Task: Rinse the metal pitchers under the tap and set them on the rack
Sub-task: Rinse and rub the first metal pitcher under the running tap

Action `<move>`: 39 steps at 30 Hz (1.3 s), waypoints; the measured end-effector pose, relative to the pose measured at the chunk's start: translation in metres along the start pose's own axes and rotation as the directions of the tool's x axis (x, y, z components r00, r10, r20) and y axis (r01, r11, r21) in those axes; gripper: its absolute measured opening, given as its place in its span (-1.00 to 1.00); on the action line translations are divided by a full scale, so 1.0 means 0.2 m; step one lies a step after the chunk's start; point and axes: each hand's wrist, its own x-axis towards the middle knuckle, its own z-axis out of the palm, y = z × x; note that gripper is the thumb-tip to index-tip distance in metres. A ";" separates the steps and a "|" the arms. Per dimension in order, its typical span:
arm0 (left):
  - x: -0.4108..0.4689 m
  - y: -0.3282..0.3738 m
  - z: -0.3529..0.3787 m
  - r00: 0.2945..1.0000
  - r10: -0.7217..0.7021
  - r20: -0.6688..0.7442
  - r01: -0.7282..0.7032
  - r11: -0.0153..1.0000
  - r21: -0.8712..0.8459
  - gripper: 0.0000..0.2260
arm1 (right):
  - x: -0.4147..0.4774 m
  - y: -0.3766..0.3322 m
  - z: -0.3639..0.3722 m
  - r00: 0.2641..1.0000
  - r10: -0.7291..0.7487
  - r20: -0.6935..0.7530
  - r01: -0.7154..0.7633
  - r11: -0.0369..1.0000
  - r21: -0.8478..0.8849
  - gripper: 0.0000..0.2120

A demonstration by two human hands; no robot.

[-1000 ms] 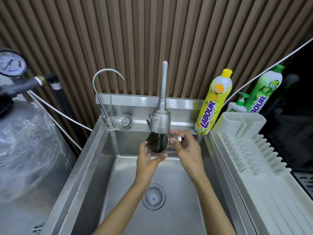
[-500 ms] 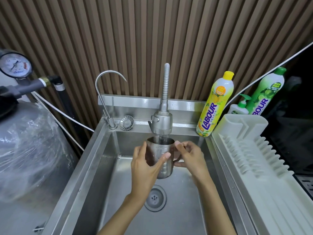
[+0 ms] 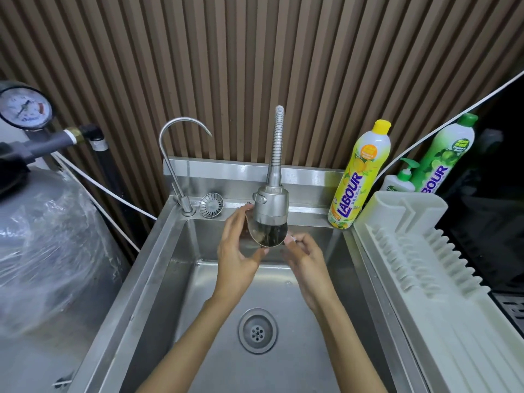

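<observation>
A metal pitcher (image 3: 268, 235) is held right under the spray head of the flexible tap (image 3: 270, 207), its open mouth tipped toward me and partly hidden by the head. My left hand (image 3: 239, 251) cups the pitcher's left side, thumb under the rim. My right hand (image 3: 304, 253) grips the handle on the pitcher's right side. The white dish rack (image 3: 425, 268) stands to the right of the steel sink (image 3: 158, 279).
A thin gooseneck tap (image 3: 175, 154) and a loose strainer (image 3: 211, 205) sit at the sink's back left. A yellow soap bottle (image 3: 358, 177), a pump bottle (image 3: 402, 180) and a green bottle (image 3: 445, 154) stand behind the rack. A plastic-wrapped tank (image 3: 48, 245) fills the left.
The pitcher has gone from upright below the spray head to raised and tipped with its mouth toward me. Both hands have risen with it.
</observation>
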 end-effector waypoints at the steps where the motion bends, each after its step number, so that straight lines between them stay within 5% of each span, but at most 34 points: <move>1: 0.00 0.01 -0.02 1.000 0.024 0.009 -0.024 0.997 0.070 -0.22 | 0.01 0.01 0.00 0.997 0.067 0.035 -0.069 0.996 0.058 -0.86; 4: -0.01 0.05 -0.07 0.999 0.019 0.029 -0.024 0.983 0.183 -0.26 | 0.00 -0.01 -0.02 0.988 0.153 0.036 -0.155 0.987 0.044 -0.83; 8: -0.06 0.07 -0.05 0.993 -0.086 -0.078 0.103 0.960 0.260 -0.39 | -0.02 -0.10 -0.02 0.986 0.076 -0.149 -0.114 0.957 -0.268 -0.77; 12: -0.07 0.05 0.00 0.970 -0.242 0.027 0.237 0.963 0.129 -0.54 | -0.08 -0.21 -0.03 0.948 -0.242 -0.207 0.011 0.674 -0.739 -0.74; 15: -0.04 0.01 0.04 0.953 -0.285 0.098 0.286 0.958 0.003 -0.58 | -0.11 -0.24 0.00 0.903 -0.403 -0.150 0.119 0.570 -0.813 -0.80; 18: -0.02 0.01 0.08 0.962 -0.258 0.088 0.269 0.950 -0.157 -0.53 | -0.10 -0.19 0.02 0.887 -0.417 -0.196 0.221 0.758 -0.614 -0.91; 22: 0.03 0.01 0.05 0.995 -0.102 -0.011 0.099 0.984 -0.145 -0.25 | -0.03 -0.08 0.02 0.973 -0.186 -0.140 0.156 0.968 -0.198 -0.87; 24: 0.03 0.02 0.01 1.000 -0.019 -0.015 0.019 1.000 -0.007 -0.22 | -0.01 -0.02 0.02 0.999 -0.033 -0.031 0.035 0.997 0.070 -0.83; 27: 0.00 0.05 -0.01 1.000 -0.022 -0.023 0.025 0.985 0.173 -0.21 | -0.01 0.03 0.01 0.980 0.173 0.099 -0.197 0.908 0.368 -0.87; 32: -0.07 0.04 -0.03 0.979 -0.205 -0.007 0.195 0.917 0.349 -0.38 | -0.05 -0.02 -0.05 0.972 0.229 -0.056 -0.233 0.968 -0.095 -0.82; 34: -0.11 0.01 -0.02 0.947 -0.321 0.029 0.306 0.924 0.229 -0.42 | -0.06 -0.08 -0.07 0.987 0.071 -0.144 -0.125 0.901 -0.414 -0.77; 36: -0.13 -0.02 0.02 0.911 -0.405 0.078 0.400 0.914 0.067 -0.45 | -0.06 -0.15 -0.08 0.986 -0.098 -0.136 -0.029 0.700 -0.714 -0.71; 38: -0.14 -0.06 0.07 0.891 -0.436 0.126 0.448 0.889 -0.093 -0.52 | -0.07 -0.19 -0.06 0.975 -0.195 -0.109 0.029 0.595 -0.803 -0.73; 39: -0.13 -0.06 0.10 0.896 -0.425 0.130 0.442 0.882 -0.162 -0.57 | -0.06 -0.19 -0.06 0.969 -0.226 -0.097 0.067 0.621 -0.781 -0.77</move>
